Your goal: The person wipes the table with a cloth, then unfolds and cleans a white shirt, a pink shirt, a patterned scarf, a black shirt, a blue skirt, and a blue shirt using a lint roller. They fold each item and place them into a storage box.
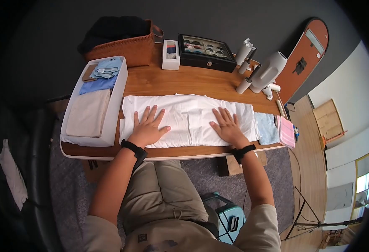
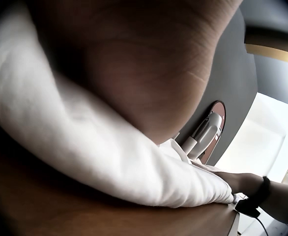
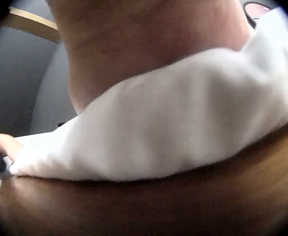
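A white cloth, folded into a long flat rectangle, lies along the front of the wooden table. My left hand rests palm down on its left part with fingers spread. On its right part lies my right hand, also palm down, fingers spread and pointing away from me. Faint creases run across the cloth between the hands. In the left wrist view the thick folded edge of the white cloth shows under the palm. The right wrist view has the same rounded edge on the wood below that palm.
Left of the cloth stands a white box with folded clothes. Behind are a woven basket, a small white box and a black glass-topped case. A grey appliance stands back right. Light-blue and pink folded cloths lie right.
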`<state>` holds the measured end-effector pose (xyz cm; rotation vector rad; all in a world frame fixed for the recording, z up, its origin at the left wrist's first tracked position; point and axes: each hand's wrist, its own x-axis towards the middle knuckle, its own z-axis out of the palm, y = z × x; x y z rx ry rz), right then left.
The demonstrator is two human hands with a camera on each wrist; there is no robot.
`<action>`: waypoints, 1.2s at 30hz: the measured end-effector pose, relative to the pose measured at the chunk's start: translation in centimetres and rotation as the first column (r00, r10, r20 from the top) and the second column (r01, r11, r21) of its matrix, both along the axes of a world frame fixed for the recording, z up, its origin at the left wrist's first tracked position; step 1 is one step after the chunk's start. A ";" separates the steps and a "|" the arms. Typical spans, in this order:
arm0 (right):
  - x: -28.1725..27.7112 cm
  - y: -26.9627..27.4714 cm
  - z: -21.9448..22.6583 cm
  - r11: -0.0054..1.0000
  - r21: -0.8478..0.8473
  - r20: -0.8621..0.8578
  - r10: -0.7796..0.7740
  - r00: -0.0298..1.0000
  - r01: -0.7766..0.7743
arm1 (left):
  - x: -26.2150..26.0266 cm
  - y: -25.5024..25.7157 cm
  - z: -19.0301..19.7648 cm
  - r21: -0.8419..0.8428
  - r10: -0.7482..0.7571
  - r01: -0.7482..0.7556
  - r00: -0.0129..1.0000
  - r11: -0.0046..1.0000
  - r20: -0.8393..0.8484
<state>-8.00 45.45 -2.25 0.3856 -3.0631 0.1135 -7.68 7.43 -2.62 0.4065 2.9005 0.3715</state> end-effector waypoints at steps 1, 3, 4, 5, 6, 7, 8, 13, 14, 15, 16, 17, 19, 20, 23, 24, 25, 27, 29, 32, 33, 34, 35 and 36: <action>0.1 0.8 0.3 0.999 -0.006 0.021 -0.033 0.999 0.033 | 0.1 -0.1 0.0 0.001 0.001 -0.001 1.000 1.000 -0.006; 0.2 2.4 0.5 0.997 0.007 0.048 -0.071 0.996 0.071 | 0.4 -0.8 0.2 -0.015 0.012 -0.012 1.000 1.000 -0.015; 0.2 3.4 0.2 0.997 -0.012 0.039 -0.076 0.996 0.077 | 0.5 -1.1 0.2 -0.032 0.018 -0.019 1.000 0.999 -0.026; 0.2 4.4 -0.2 0.996 -0.031 0.030 -0.083 0.996 0.084 | 0.6 -1.5 0.1 -0.031 0.014 -0.015 1.000 0.999 -0.026; 0.3 4.9 -0.2 0.997 -0.016 0.008 -0.080 0.997 0.080 | 0.8 -2.0 0.3 -0.038 0.026 -0.027 0.999 0.999 -0.047; 0.4 5.3 -0.2 0.997 -0.015 0.007 -0.081 0.997 0.081 | 1.0 -2.3 0.4 -0.046 0.039 -0.042 0.997 0.998 -0.068; 0.6 5.6 -0.3 0.995 -0.003 -0.017 -0.099 0.995 0.099 | 1.4 -2.7 0.4 -0.073 0.059 -0.065 0.995 0.995 -0.080; 1.6 5.6 -0.6 0.988 0.054 -0.127 -0.139 0.982 0.147 | 3.6 -4.9 0.5 -0.052 0.138 -0.142 0.988 0.989 -0.065; 1.8 5.5 -0.5 0.980 0.103 -0.162 -0.154 0.975 0.171 | 3.8 -5.1 0.2 -0.042 0.153 -0.157 0.984 0.987 -0.095; 1.9 5.5 -0.4 0.968 0.151 -0.198 -0.167 0.966 0.199 | 4.0 -5.3 -0.1 -0.031 0.166 -0.171 0.978 0.985 -0.125; 2.1 5.4 -0.2 0.968 0.147 -0.170 -0.180 0.969 0.205 | 4.2 -5.6 -0.4 -0.031 0.166 -0.171 0.978 0.985 -0.124; 2.4 5.3 -0.2 0.967 0.147 -0.169 -0.180 0.969 0.206 | 4.3 -5.8 -0.7 -0.025 0.166 -0.171 0.975 0.985 -0.151; 3.1 5.4 0.0 0.973 0.077 -0.090 -0.212 0.973 0.219 | 4.7 -6.0 -0.6 -0.016 0.165 -0.171 0.970 0.985 -0.178; 3.7 5.5 0.1 0.973 0.080 -0.090 -0.211 0.973 0.218 | 5.2 -6.1 -0.6 -0.014 0.148 -0.153 0.971 0.988 -0.189; 6.0 5.8 0.6 0.974 0.058 -0.015 -0.216 0.976 0.217 | 7.0 -6.6 -0.3 -0.023 0.106 -0.114 0.970 0.993 -0.220; 6.8 6.2 0.5 0.981 0.048 -0.014 -0.186 0.982 0.187 | 7.6 -6.8 -0.3 -0.036 0.077 -0.088 0.968 0.995 -0.240; 7.6 6.5 0.6 0.987 0.038 -0.012 -0.156 0.988 0.156 | 8.3 -7.0 -0.4 -0.036 0.078 -0.089 0.968 0.995 -0.238; 9.3 7.1 1.2 0.993 -0.007 -0.041 -0.114 0.993 0.114 | 9.6 -7.3 -0.5 -0.018 0.043 -0.050 0.961 0.999 -0.273; 10.8 8.0 2.1 0.986 -0.164 -0.085 0.007 0.996 -0.021 | 10.7 -7.9 0.0 0.013 0.018 -0.016 0.966 1.000 -0.258; 13.1 11.4 1.6 0.977 -0.187 -0.176 0.067 0.982 -0.100 | 11.4 -9.9 1.8 0.090 -0.088 0.108 0.976 0.990 -0.200; 13.8 12.4 1.2 0.978 -0.181 -0.200 0.071 0.977 -0.108 | 11.6 -10.6 2.5 0.138 -0.171 0.193 0.973 0.972 -0.155; 14.5 12.5 1.4 0.983 -0.166 -0.235 0.038 0.971 -0.079 | 12.0 -11.1 3.5 0.138 -0.171 0.193 0.973 0.972 -0.155; 14.8 12.6 1.5 0.983 -0.166 -0.234 0.037 0.972 -0.078 | 12.5 -11.4 4.4 0.155 -0.199 0.218 0.971 0.964 -0.133; 15.2 12.6 1.7 0.989 -0.138 -0.223 0.027 0.974 -0.059 | 12.9 -11.6 4.6 0.173 -0.229 0.245 0.967 0.954 -0.111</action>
